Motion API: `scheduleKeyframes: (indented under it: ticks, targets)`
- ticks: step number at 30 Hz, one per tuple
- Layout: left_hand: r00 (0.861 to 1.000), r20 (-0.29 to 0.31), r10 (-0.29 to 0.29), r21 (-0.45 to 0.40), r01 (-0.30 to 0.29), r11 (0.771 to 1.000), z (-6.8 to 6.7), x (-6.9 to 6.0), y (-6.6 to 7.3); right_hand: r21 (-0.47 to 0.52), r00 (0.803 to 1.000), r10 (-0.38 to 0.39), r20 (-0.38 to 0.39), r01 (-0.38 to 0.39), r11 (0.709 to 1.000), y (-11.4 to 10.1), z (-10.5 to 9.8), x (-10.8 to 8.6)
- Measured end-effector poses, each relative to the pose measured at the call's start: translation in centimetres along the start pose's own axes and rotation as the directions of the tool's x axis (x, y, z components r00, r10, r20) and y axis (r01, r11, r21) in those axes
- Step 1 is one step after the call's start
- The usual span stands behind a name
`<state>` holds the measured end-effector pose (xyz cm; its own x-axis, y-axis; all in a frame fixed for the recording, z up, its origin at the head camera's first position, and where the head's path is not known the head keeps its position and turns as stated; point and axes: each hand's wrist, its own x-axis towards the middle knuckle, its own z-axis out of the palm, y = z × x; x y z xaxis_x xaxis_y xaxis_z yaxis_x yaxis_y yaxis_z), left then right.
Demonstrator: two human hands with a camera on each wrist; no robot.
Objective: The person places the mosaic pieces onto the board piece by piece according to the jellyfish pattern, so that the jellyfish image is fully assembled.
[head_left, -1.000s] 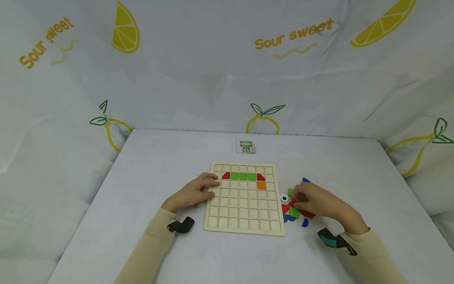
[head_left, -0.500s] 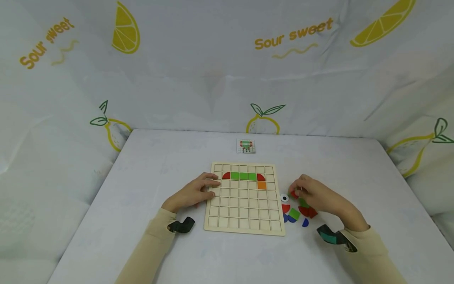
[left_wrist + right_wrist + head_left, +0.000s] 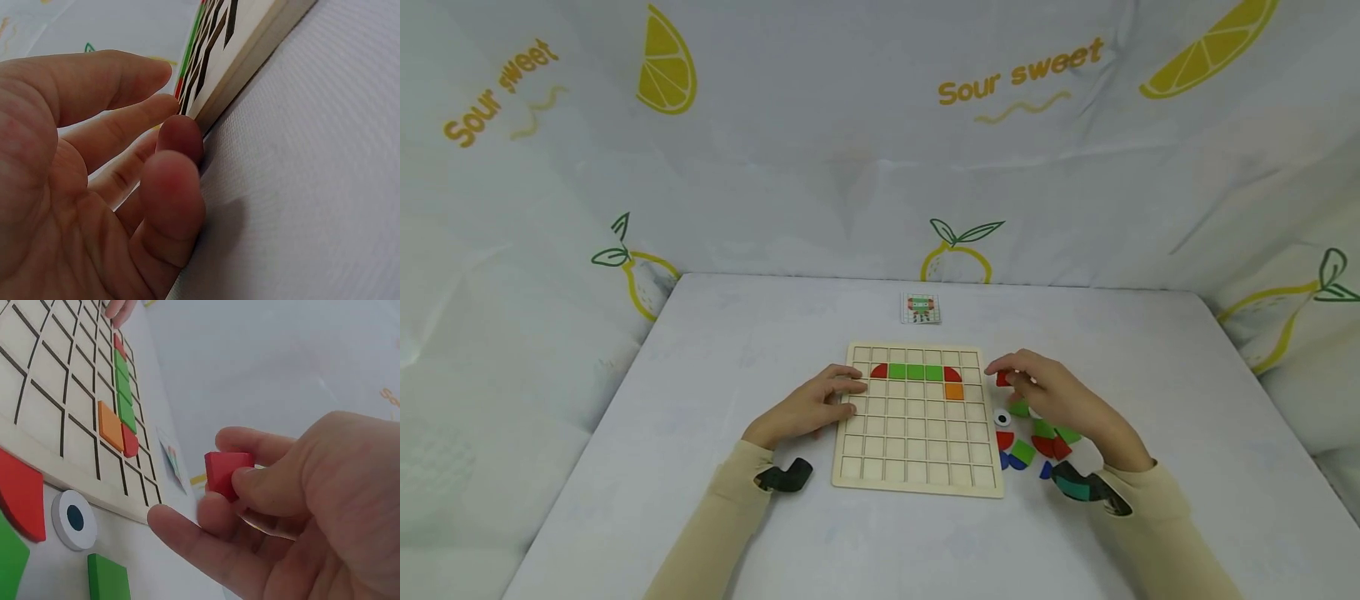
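A wooden grid board (image 3: 917, 450) lies on the white table. Near its top runs a row of three green square tiles (image 3: 915, 372) with a curved red tile (image 3: 952, 374) at either end. An orange square tile (image 3: 953, 391) sits below the right-hand red one. My left hand (image 3: 808, 408) rests against the board's left edge, fingers loosely extended. To the right of the board, my right hand (image 3: 1056, 396) pinches a red tile (image 3: 219, 472) between thumb and fingers, raised off the table. Part of that tile is covered by the thumb, so its full shape is hidden.
Beside the board's right edge lie a white eye disc (image 3: 1002, 417), a red tile (image 3: 1004, 439), a green tile (image 3: 1022, 452) and several other red, green and blue tiles. A small picture card (image 3: 921, 308) lies behind the board. A patterned cloth hangs behind the table.
My right hand has lifted the red tile from the loose tiles and moved away from me and left, towards the board's upper right edge. The left hand and board have stayed put.
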<state>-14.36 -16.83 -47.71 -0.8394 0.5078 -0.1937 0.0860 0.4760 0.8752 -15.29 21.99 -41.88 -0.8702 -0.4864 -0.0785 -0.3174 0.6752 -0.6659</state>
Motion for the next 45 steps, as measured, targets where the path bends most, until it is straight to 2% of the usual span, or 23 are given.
scheduleKeyframes:
  ticks: [5,11,15,23,28,32,39,45]
  targets:
    - [1.0,-0.005,-0.002,0.007,0.002,1.0,0.0,0.1,-0.3,0.011,0.997,0.056,-0.049,-0.056,0.998,-0.7,0.1,0.9]
    - [1.0,0.001,0.01,-0.011,-0.01,1.0,0.1,0.1,-0.4,0.014,0.995,0.041,-0.089,-0.04,0.999,-1.1,0.8,1.4]
    - [1.0,0.006,0.009,-0.018,-0.009,1.0,0.2,0.1,-0.2,0.029,0.996,0.053,-0.072,-0.051,0.998,-0.9,1.6,1.4]
    - [1.0,-0.004,-0.022,-0.008,0.022,1.0,0.2,0.1,0.0,0.028,0.997,0.074,0.014,-0.075,0.997,-0.3,3.3,1.5]
    - [1.0,-0.005,-0.024,-0.01,0.024,1.0,0.2,0.1,0.0,0.052,0.998,0.065,0.021,-0.066,0.996,-0.2,4.2,1.7]
    - [1.0,-0.01,-0.026,-0.007,0.026,1.0,0.2,0.1,0.0,0.071,0.996,0.086,0.035,-0.088,0.994,-0.5,4.6,1.7]
    - [1.0,-0.015,-0.027,-0.005,0.027,1.0,0.1,0.1,0.0,0.013,0.999,0.052,-0.005,-0.052,0.999,-0.7,5.1,1.9]
    - [0.999,-0.015,-0.036,-0.021,0.035,0.999,0.1,0.0,-0.1,-0.009,0.999,0.046,-0.003,-0.046,0.999,-0.7,5.5,2.0]
